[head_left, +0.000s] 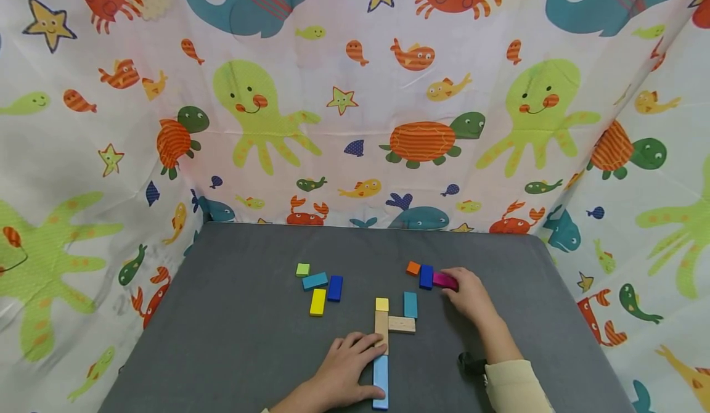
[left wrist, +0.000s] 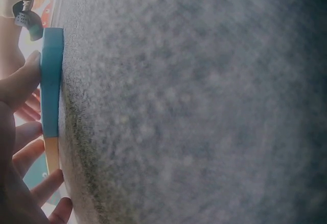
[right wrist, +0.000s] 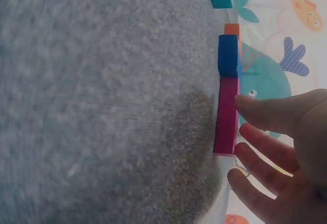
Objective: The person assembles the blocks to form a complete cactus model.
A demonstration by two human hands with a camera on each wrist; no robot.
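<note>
In the head view my left hand lies over a column of end-to-end blocks at the front middle. Its fingertips rest on a plain wooden block, and its thumb touches the long light blue block below. The left wrist view shows the same light blue block beside the thumb, with the fingers spread. Further back on the right, my right hand pinches the outer end of a magenta block between thumb and fingers. That block's other end meets a dark blue block, beside a small orange block.
A yellow block tops the column; a wooden block juts right from it, a teal block behind. Left stands a loose group: green, teal, dark blue and yellow blocks. Printed curtains surround the grey table.
</note>
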